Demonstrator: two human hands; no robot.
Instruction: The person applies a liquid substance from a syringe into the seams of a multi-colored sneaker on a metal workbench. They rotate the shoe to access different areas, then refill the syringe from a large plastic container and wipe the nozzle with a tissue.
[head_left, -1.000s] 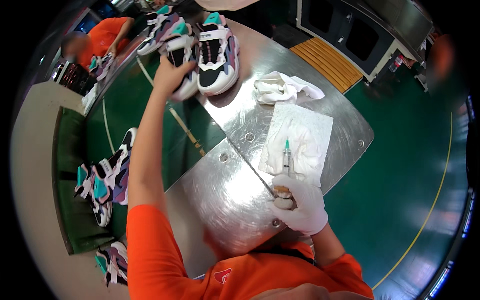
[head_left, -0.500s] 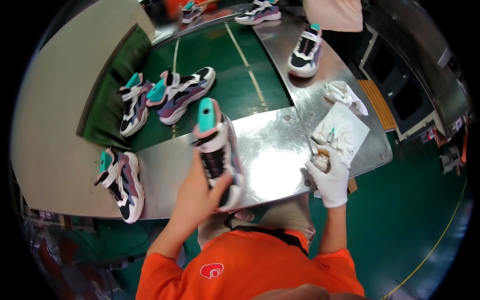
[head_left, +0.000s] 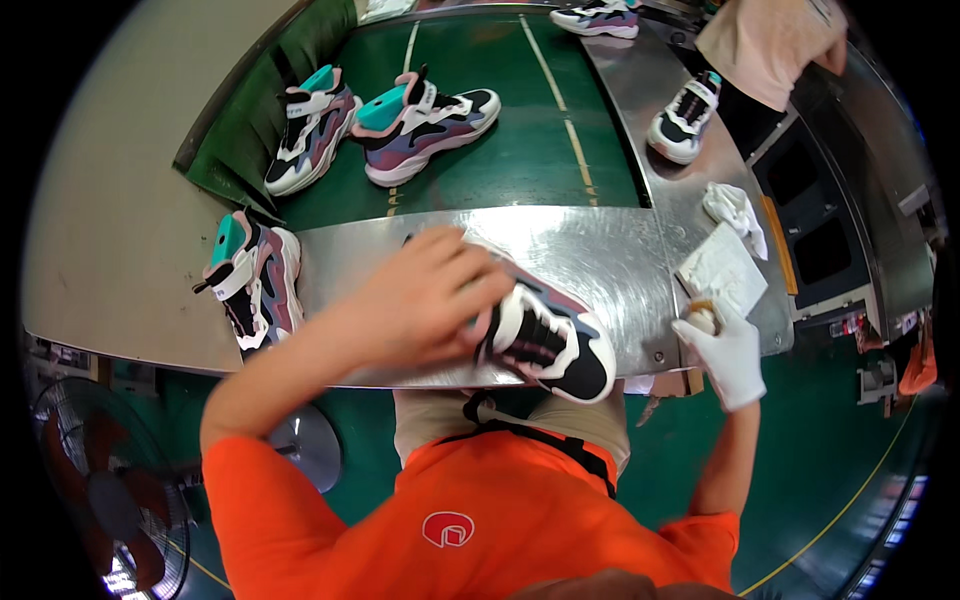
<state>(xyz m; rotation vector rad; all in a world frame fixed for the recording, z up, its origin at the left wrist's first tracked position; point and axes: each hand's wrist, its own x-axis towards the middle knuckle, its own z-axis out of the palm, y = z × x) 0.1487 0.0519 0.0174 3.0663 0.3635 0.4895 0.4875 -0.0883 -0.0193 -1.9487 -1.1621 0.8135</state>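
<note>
My bare left hand (head_left: 420, 295) is closed over the heel end of a sneaker (head_left: 562, 345) in white, black, purple and pink. The shoe lies tilted above the metal tabletop's near edge, toe toward the right. My fingers hide its ankle opening. My right hand (head_left: 735, 365) wears a white glove and pinches a small rounded whitish thing with a tan edge (head_left: 703, 318); its kind cannot be made out. Just beyond that hand a folded white cloth (head_left: 728, 270) rests on the metal surface (head_left: 630, 245). Another sneaker (head_left: 255, 285) stands left of my left arm.
Two sneakers (head_left: 430, 130) stand on the green belt (head_left: 500, 90). More sit along the metal ledge, including a shoe (head_left: 685, 120) near a crumpled white cloth (head_left: 735, 212). A person (head_left: 770, 50) stands at the far right. A fan (head_left: 110, 495) is at lower left.
The sneaker has turned from toe toward me to toe pointing right. My left hand has shifted from its side to over its heel end. My right hand still holds the whitish thing.
</note>
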